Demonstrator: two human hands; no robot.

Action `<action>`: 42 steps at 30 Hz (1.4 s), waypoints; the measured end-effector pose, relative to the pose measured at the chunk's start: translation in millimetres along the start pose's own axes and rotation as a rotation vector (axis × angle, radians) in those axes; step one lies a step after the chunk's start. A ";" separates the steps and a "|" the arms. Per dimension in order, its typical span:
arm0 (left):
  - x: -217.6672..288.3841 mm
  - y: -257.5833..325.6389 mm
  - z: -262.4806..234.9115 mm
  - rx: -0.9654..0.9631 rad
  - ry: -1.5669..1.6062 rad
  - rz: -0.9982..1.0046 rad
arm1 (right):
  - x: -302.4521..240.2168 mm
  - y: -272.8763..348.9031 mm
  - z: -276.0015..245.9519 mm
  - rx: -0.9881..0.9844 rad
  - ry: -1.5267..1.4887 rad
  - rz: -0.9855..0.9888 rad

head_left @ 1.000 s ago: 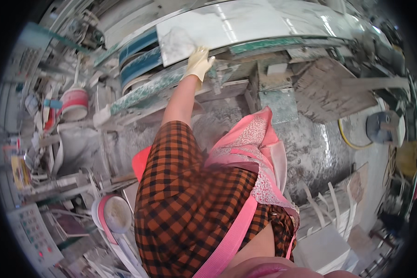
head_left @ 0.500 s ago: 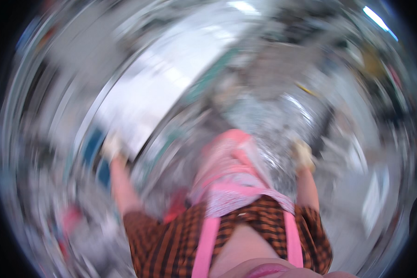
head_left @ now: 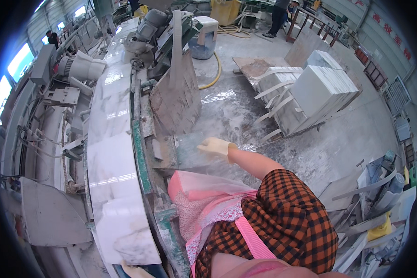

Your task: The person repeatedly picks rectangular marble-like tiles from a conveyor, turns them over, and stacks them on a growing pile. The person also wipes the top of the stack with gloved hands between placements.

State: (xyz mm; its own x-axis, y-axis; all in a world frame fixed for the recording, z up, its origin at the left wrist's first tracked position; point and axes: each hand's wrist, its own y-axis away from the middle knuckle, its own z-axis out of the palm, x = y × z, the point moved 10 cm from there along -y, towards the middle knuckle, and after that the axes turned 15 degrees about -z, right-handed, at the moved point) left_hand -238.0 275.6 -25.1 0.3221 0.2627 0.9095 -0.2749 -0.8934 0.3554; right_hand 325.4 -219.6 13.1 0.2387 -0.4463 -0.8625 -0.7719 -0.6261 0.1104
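My right hand (head_left: 216,147), in a cream glove, hangs in the air left of centre, beside the green machine edge (head_left: 141,157). Its fingers are bent together, and nothing shows in them. Only a pale strip of my left hand (head_left: 136,271) appears at the lower edge, by the near end of a polished white stone slab (head_left: 125,231). Its fingers are mostly cut off, so whether they touch the slab cannot be told. White slabs with grey veins lie end to end along the machine bed on my left. My pink apron (head_left: 194,194) is close against the machine's side.
Strapped white stone blocks (head_left: 317,92) stand on a pallet to the right. A brown board (head_left: 178,99) leans by the machine, near a blue-and-white container (head_left: 204,37) and a yellow hose (head_left: 214,76). Stone offcuts (head_left: 370,222) pile up at the lower right. A person (head_left: 278,18) stands far back.
My view has turned and sharpened from a blur. The slabs now run along my left side. My right arm now reaches across to the left, and my left hand has dropped to the lower edge.
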 end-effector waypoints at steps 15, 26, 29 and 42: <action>164.6 -19.0 20.6 -0.193 0.135 -0.594 | 88.6 42.0 -57.0 0.028 0.124 0.011; 398.3 63.2 151.5 -0.083 -0.149 0.149 | 200.4 64.4 -103.3 0.232 -0.416 0.219; 454.5 148.2 248.1 -0.034 -0.441 0.489 | 216.3 78.4 -152.3 0.359 -0.417 0.136; 314.1 437.4 777.0 -1.024 -1.302 0.784 | 252.6 175.2 -245.8 0.711 -1.395 0.336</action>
State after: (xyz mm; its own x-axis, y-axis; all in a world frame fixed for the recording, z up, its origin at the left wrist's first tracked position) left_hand 446.8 -315.8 248.6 0.1412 -0.9208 0.3636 -0.9114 0.0225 0.4108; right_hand 395.4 -599.2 -64.0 -0.3825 0.6596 -0.6470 -0.8758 -0.0357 0.4813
